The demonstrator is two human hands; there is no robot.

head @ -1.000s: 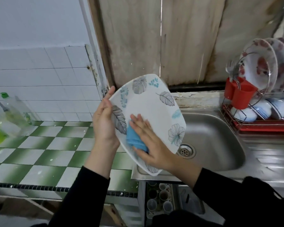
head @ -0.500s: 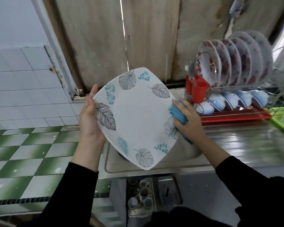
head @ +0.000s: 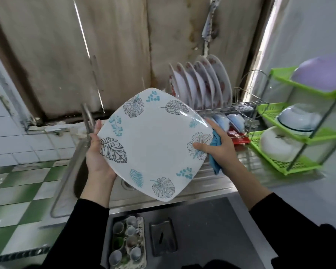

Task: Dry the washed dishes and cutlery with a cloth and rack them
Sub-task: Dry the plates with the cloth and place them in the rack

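Note:
A large square white plate (head: 153, 144) with grey and blue leaf prints is held tilted above the steel sink (head: 70, 171). My left hand (head: 96, 152) grips its left edge from behind. My right hand (head: 219, 146) pinches the right edge, thumb on the plate's face, with a blue cloth (head: 215, 150) bunched between the fingers and the plate's back. Just behind and to the right stands the wire dish rack (head: 239, 107), which holds several upright floral plates (head: 200, 84) and blue-white bowls (head: 233, 121).
A green plastic tiered shelf (head: 299, 136) at the right carries overturned white bowls and a purple basin (head: 322, 74). A tap (head: 87, 119) rises behind the sink. Green-and-white checked tile counter (head: 17, 191) lies to the left. A tray of small cups (head: 127, 243) sits below.
The view swung right and the plate moved toward the rack. My right hand with the cloth went from wiping the plate's lower face to gripping its right edge.

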